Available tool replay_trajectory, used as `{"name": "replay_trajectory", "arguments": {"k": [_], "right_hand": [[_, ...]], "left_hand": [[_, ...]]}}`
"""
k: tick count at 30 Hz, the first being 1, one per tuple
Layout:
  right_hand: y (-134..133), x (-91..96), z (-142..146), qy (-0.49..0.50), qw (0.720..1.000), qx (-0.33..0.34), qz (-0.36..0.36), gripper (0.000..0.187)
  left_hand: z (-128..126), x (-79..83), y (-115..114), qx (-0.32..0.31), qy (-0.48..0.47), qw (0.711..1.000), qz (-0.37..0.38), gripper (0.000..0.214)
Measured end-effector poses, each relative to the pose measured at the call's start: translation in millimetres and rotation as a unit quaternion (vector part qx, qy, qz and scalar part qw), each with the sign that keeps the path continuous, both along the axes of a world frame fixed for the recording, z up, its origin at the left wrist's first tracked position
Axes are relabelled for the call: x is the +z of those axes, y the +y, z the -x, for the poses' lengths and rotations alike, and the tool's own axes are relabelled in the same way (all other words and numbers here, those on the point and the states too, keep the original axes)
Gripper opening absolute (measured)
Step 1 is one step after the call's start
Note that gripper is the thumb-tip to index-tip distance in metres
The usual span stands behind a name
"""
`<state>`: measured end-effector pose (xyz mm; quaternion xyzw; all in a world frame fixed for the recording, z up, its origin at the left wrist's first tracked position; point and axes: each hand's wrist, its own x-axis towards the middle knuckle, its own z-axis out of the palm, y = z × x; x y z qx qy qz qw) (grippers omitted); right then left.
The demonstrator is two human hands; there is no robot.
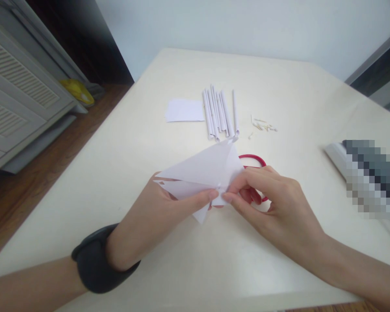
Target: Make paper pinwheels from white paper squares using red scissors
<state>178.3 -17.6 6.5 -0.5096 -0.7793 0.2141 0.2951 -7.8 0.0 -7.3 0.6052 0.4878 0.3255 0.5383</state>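
Pinching white paper (198,167), left fingers (205,199) and right fingers (250,177) press closed; a cabinet (35,97) stands shut.

One head-worn view; forward and down over the table (182,281); left hand (162,210) and right hand (281,206) near

The paper (209,167) is plain white, the looped handle (254,156) red, wristband (95,262) black, and tabletop (299,99) cream.

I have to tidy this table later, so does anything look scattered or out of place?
Mildly, yes. The small pale pieces lie loosely scattered at differing angles, unlike the bunched paper rolls. One separate roll also lies apart, just right of that bunch.
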Motion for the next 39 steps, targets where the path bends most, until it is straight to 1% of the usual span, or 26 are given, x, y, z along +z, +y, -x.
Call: {"name": "replay_trajectory", "arguments": {"k": [6, 11, 16, 21, 24, 26, 28, 30, 32, 35, 39], "right_hand": [[-2, -0.5, -2, -0.001, 1.000, 0.000, 0.015, 0.011], [0, -0.8, -1, -0.003, 1.000, -0.002, 0.026, 0.011], [-1, 0.1, -2, -0.003, 1.000, 0.005, 0.024, 0.011], [-1, 0.1, -4, 0.008, 1.000, -0.002, 0.001, 0.005], [1, -0.6, -3, 0.018, 1.000, -0.002, -0.006, 0.006], [2, -1.1, -3, 0.022, 1.000, 0.006, -0.004, 0.008], [2, -1.4, -2, 0.024, 1.000, 0.016, 0.004, 0.009], [1, -1.5, -1, 0.029, 0.999, 0.022, 0.013, 0.009], [1, -1.4, -1, 0.035, 0.999, 0.023, 0.019, 0.009], [1, -1.3, 0, 0.044, 0.998, 0.024, 0.035, 0.007], [2, -1.7, 1, 0.052, 0.997, 0.024, 0.059, 0.006]], "left_hand": [[-3, 0.7, -1, 0.007, 0.004, 1.000, 0.002, 0.016], [-4, 3.0, -2, 0.014, 0.026, 1.000, -0.001, 0.014], [-3, 2.4, -1, 0.019, 0.037, 0.999, -0.009, 0.016], [-1, -0.2, -3, 0.013, 0.068, 0.998, -0.006, 0.017], [-2, 4.0, -3, -0.002, 0.068, 0.998, -0.003, 0.015], [-5, 9.9, -2, 0.003, 0.069, 0.998, -0.001, 0.014], [-7, 15.3, 0, 0.005, 0.088, 0.996, 0.025, 0.011], [-8, 17.2, 1, -0.007, 0.097, 0.994, 0.042, 0.009], [-7, 14.5, 0, -0.024, 0.101, 0.994, 0.036, 0.010], [-5, 5.6, -2, -0.047, 0.096, 0.994, 0.006, 0.012], [-3, -0.6, -3, -0.054, 0.088, 0.995, -0.013, 0.017]]}}
